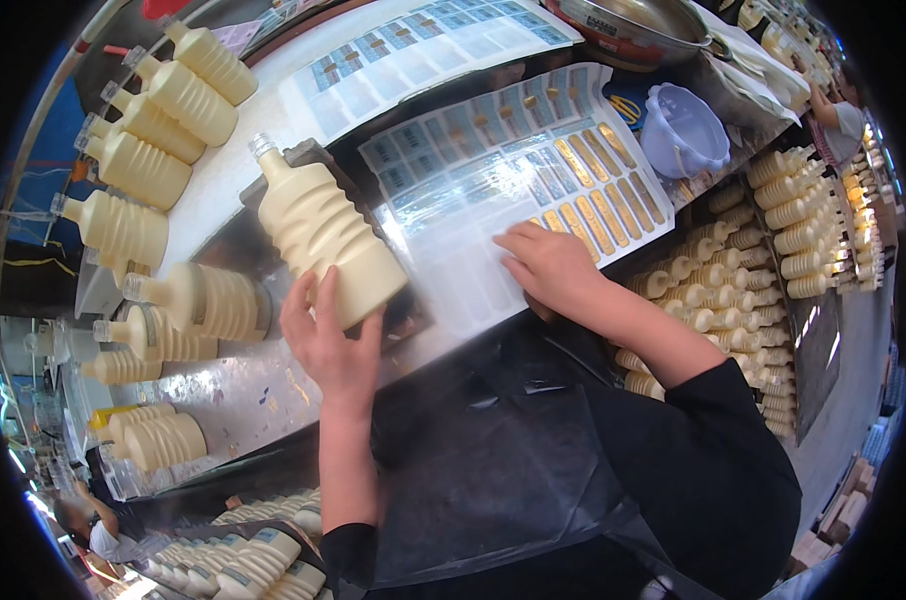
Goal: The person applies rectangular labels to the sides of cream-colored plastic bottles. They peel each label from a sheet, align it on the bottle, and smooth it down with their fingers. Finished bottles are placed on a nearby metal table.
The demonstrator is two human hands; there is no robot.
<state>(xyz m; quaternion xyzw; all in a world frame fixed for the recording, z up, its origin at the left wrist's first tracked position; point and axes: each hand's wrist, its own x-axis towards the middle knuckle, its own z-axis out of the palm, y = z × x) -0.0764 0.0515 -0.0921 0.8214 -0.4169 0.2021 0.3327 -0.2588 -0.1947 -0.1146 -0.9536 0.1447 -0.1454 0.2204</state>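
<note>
My left hand (pixel 331 330) grips a cream ribbed bottle (pixel 318 225) low down near its base. The bottle leans, its clear neck pointing to the upper left, and rests against a dark block-like support (pixel 307 153). My right hand (pixel 558 265) is on a sheet of labels (pixel 453 235), fingertips bent and somewhat apart beside the lower row of gold strip labels (pixel 601 222). No label shows between those fingers, and their undersides are hidden. Blue and gold labels fill the sheet's far rows, while its near left part is bare backing.
Several cream bottles (pixel 188 95) stand along the table's left side. Another label sheet (pixel 413 50) lies beyond. At the right are a lavender bucket (pixel 685 135), a metal basin (pixel 633 25) and yellow-handled scissors (pixel 625 108). Rows of bottles (pixel 708 300) lie below right. People work at both edges.
</note>
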